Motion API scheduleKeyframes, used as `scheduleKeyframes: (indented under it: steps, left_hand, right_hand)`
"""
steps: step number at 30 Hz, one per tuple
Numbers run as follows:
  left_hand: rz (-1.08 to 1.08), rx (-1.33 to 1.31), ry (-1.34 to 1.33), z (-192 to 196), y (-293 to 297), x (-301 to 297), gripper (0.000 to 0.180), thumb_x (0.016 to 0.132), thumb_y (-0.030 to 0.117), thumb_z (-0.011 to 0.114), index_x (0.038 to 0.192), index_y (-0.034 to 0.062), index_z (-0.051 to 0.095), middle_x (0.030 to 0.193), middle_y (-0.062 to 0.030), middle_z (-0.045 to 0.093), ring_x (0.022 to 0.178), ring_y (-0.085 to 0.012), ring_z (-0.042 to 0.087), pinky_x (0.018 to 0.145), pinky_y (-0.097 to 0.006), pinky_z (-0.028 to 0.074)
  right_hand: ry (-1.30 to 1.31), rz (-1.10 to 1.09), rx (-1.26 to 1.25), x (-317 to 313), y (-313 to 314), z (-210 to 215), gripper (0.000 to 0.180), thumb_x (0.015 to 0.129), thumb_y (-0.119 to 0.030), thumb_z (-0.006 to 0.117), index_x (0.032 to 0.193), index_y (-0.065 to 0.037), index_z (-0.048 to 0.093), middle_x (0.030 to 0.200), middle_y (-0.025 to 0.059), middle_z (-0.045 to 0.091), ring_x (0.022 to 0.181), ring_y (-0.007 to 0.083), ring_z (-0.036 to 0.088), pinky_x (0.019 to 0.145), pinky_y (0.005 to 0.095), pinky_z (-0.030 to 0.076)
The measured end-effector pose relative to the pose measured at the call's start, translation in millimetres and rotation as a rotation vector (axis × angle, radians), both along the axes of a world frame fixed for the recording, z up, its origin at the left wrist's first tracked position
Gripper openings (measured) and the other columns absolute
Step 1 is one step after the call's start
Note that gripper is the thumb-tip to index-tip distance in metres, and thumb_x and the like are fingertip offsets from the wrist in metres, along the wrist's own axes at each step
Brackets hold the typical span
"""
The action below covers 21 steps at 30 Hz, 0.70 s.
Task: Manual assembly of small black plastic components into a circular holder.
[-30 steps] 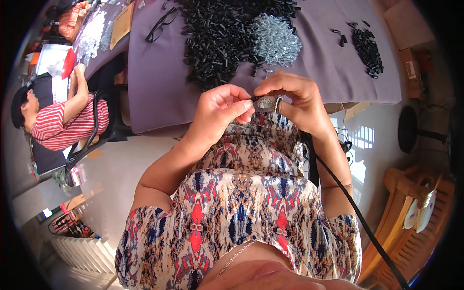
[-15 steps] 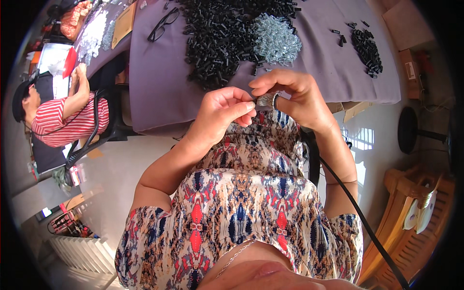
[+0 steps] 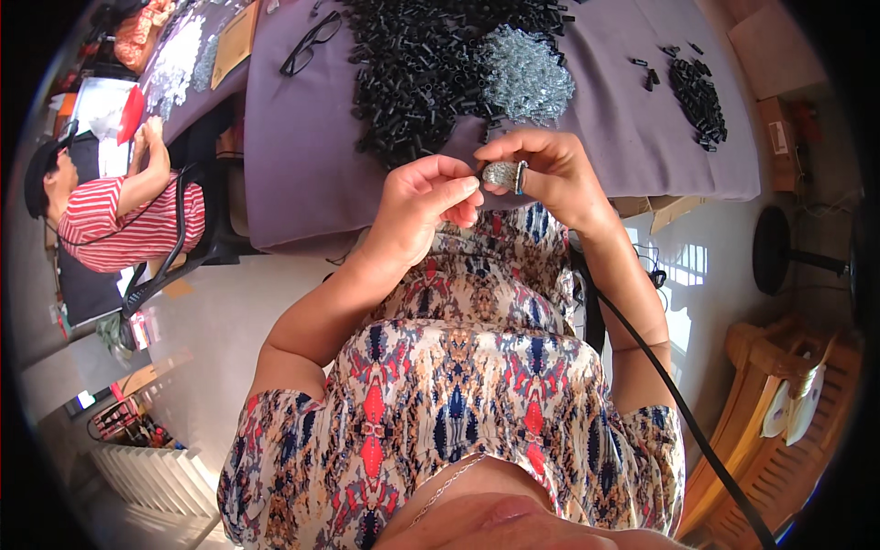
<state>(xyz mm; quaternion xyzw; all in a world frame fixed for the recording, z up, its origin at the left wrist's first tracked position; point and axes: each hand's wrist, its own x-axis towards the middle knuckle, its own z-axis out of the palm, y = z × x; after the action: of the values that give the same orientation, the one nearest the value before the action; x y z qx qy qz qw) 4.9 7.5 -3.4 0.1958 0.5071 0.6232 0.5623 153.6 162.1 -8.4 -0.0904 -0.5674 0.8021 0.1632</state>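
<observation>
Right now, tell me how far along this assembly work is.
Done: a small heap of black pieces lies apart at the table's right. In hand: both the left hand and right hand pinch one small silvery part. Left: the big black pile and silvery pile.

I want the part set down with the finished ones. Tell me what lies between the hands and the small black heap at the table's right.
Nothing visible does. The right hand pinches a small silvery part, the left hand at it; only bare purple cloth lies before the small black heap.
</observation>
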Motion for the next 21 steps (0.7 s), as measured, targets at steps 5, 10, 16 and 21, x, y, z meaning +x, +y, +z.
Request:
scheduleKeyframes:
  steps: [5, 10, 16, 21]
  left_hand:
    - [0.021, 0.024, -0.003, -3, 2, 1, 0.013, 0.092, 0.009, 0.063, 0.101, 0.0001, 0.064, 0.083, -0.0078, 0.068, 0.065, -0.0129, 0.063, 0.059, -0.026, 0.052]
    - [0.059, 0.06, -0.017, -1, 5, 5, 0.012, 0.092, 0.008, 0.063, 0.1, -0.0001, 0.064, 0.083, -0.0078, 0.068, 0.065, -0.0128, 0.063, 0.06, -0.026, 0.052]
    - [0.076, 0.061, 0.058, 4, 5, 8, 0.01, 0.092, 0.007, 0.063, 0.099, -0.0006, 0.064, 0.082, -0.0081, 0.068, 0.064, -0.0124, 0.062, 0.061, -0.025, 0.052]
    - [0.002, 0.071, 0.091, 5, -2, 7, 0.01, 0.092, 0.007, 0.063, 0.099, -0.0004, 0.064, 0.082, -0.0083, 0.068, 0.065, -0.0123, 0.062, 0.061, -0.025, 0.052]
  right_hand:
    - [-0.001, -0.059, 0.025, -1, -6, 0, 0.039, 0.077, 0.019, 0.047, 0.109, 0.007, 0.066, 0.103, 0.0094, 0.067, 0.093, 0.0152, 0.067, 0.086, 0.0291, 0.055]
    - [0.077, -0.147, 0.051, -3, -10, -7, 0.04, 0.075, 0.02, 0.047, 0.107, 0.007, 0.067, 0.102, 0.009, 0.067, 0.094, 0.0142, 0.066, 0.085, 0.028, 0.054]
    - [0.145, -0.173, 0.057, 0, -13, -7, 0.043, 0.072, 0.021, 0.046, 0.106, 0.007, 0.067, 0.1, 0.0083, 0.067, 0.098, 0.0143, 0.064, 0.088, 0.0278, 0.052]
    - [0.083, -0.059, 0.027, 7, -9, 4, 0.044, 0.072, 0.021, 0.044, 0.105, 0.005, 0.068, 0.101, 0.0084, 0.067, 0.096, 0.0151, 0.064, 0.087, 0.0282, 0.052]
